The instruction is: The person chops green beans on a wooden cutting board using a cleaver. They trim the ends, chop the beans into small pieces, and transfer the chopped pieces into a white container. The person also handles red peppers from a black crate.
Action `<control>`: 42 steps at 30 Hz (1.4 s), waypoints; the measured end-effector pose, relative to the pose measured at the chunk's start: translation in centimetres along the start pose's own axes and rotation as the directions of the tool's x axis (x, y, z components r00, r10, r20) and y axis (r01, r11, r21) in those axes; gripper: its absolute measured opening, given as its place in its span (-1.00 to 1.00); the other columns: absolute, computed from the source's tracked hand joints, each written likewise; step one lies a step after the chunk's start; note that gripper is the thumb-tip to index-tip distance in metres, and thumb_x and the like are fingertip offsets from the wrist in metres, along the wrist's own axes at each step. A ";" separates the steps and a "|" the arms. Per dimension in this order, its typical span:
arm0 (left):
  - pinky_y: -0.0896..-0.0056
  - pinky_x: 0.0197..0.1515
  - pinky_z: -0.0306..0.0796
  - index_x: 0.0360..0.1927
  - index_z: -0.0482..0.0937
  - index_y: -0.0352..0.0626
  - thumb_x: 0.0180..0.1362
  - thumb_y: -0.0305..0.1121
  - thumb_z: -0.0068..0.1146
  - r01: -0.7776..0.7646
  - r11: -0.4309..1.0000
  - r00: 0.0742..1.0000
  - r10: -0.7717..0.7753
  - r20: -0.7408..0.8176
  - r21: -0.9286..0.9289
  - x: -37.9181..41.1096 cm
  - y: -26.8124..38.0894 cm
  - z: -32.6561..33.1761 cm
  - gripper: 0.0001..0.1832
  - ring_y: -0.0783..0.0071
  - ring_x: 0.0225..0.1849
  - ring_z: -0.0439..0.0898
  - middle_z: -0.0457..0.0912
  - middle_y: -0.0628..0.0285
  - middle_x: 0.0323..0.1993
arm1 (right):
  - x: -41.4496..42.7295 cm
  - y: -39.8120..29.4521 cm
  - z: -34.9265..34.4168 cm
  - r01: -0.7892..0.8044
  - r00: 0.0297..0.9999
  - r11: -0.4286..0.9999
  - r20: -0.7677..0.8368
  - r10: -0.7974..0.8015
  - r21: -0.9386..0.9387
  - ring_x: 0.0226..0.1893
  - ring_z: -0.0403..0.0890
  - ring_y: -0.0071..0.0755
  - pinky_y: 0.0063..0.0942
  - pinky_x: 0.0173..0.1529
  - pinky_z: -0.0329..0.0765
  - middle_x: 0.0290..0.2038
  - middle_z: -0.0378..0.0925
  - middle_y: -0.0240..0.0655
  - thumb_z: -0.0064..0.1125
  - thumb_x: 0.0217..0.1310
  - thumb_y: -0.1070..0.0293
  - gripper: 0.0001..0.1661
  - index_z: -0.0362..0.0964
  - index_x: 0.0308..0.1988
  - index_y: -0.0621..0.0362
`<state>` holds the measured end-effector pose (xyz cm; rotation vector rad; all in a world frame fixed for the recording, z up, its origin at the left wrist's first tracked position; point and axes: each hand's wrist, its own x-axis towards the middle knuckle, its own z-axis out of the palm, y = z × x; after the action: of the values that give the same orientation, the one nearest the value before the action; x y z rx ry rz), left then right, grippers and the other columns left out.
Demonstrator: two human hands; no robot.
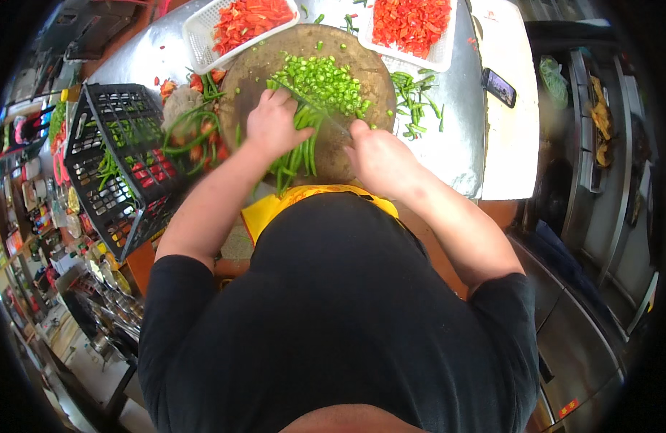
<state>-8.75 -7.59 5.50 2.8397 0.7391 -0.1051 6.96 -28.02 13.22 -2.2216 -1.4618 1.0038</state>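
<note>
On the round wooden chopping board, my left hand presses down on a bunch of long green chili peppers, fingertips close to the blade. A knife is in my right hand, its blade lying slantwise between the whole peppers and a heap of chopped green pepper pieces. Part of the bunch is hidden under my left hand, and its lower ends reach the board's near edge.
White plastic baskets of cut red pepper stand at the back left and back right. Loose green chilies and a phone lie right. A black plastic crate with peppers stands left, beside pepper scraps.
</note>
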 end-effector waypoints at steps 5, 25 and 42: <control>0.07 0.24 0.64 -0.07 0.77 -0.23 -0.14 0.10 0.74 0.078 0.996 0.995 -0.080 -0.056 -0.036 -0.1 0.5 0.3 -0.29 0.11 0.31 0.50 0.59 0.15 0.17 | 3.5 1.8 4.7 -0.019 0.999 0.999 -0.031 0.020 0.034 -0.23 0.78 0.40 0.22 -0.06 0.69 -0.34 0.73 0.19 0.14 0.57 0.23 -0.68 0.42 -0.02 0.32; -0.03 0.49 0.43 0.13 0.53 -0.30 -0.28 0.03 0.83 -0.113 0.985 0.993 0.111 -0.027 -0.129 -2.5 -1.2 -0.2 -0.03 -0.13 0.46 0.34 0.39 -0.10 0.30 | 1.5 4.9 3.6 -0.066 0.986 0.995 -0.151 0.076 0.075 -0.18 0.76 0.42 0.24 -0.03 0.67 -0.29 0.72 0.21 0.27 0.53 0.17 -0.61 0.40 0.01 0.29; 0.07 0.51 0.46 0.22 0.61 -0.39 -0.20 0.13 0.77 -0.053 0.991 0.996 0.062 0.070 -0.124 -1.6 -2.6 -0.1 0.02 -0.07 0.40 0.49 0.51 -0.08 0.28 | 3.3 -0.2 -2.2 0.089 0.996 0.984 0.042 -0.083 -0.156 -0.25 0.78 0.35 0.20 -0.12 0.69 -0.33 0.72 0.16 0.19 0.54 0.20 -0.67 0.41 -0.01 0.27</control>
<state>-11.40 -6.06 5.30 2.7223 0.6253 -0.1494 9.08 -24.75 13.63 -2.2349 -1.6918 0.9342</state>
